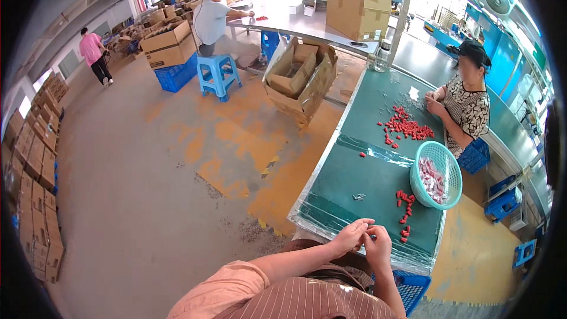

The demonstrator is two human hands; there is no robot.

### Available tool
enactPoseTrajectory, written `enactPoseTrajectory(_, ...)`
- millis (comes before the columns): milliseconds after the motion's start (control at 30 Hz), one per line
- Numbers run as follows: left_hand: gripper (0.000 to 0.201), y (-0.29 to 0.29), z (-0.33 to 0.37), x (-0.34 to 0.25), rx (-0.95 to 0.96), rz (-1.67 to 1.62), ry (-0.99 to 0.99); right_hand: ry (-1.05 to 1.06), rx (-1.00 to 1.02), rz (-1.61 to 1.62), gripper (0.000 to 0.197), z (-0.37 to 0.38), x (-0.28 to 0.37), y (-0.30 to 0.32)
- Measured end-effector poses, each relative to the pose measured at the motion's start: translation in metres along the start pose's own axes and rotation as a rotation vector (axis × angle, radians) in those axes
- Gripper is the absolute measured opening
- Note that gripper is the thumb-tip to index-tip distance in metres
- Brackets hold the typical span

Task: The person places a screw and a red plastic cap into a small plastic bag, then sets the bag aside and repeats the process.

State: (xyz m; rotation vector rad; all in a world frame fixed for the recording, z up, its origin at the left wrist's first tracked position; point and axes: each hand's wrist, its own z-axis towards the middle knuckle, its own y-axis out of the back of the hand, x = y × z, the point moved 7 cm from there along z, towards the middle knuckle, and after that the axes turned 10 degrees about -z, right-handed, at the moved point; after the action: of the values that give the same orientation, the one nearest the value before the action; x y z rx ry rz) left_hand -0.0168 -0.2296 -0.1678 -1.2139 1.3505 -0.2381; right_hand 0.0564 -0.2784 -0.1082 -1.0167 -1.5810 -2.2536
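At the table's (338, 168) near edge, the left hand (351, 238) and right hand (378, 247) meet fingertip to fingertip, thumbs and fingers drawn in; whether they pinch a small part I cannot tell, since the fingers cover it. Such fine handling should go best with the fingertips only, wrists steady, and a little farther in over the tabletop, so that a slipped part lands there rather than toward the blue crate (409, 289) below. The near red pieces (410, 199) lie in a loose line just beyond the right hand, within easy reach; thin grey pins (358, 197) lie ahead of the left hand, and drawing them closer would probably shorten each pickup. Beyond the red line stands the green basket (455, 188), holding small bagged items; its rim is best left unbumped. Farther off, a red heap (407, 127) lies before a co-worker (466, 97).
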Motion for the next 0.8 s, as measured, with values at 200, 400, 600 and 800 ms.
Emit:
enactPoseTrajectory(200, 0.034, 0.004, 0.012, -0.009, 0.003, 0.113, 0.052, -0.156, -0.033, 0.322, 0.009, 0.011, -0.028, -0.008)
enactPoseTrajectory(400, 0.035, 0.01, 0.014, -0.018, 0.008, 0.166, -0.039, 0.006, 0.006, 0.056, 0.012, 0.015, 0.003, -0.005)
enactPoseTrajectory(600, 0.035, 0.02, 0.013, 0.003, 0.0, 0.231, -0.085, 0.107, -0.022, -0.06, 0.015, 0.002, 0.012, -0.008)
enactPoseTrajectory(800, 0.034, 0.007, 0.002, -0.001, -0.005, 0.377, -0.249, 0.048, 0.02, -0.064, 0.017, -0.01, 0.016, 0.002)
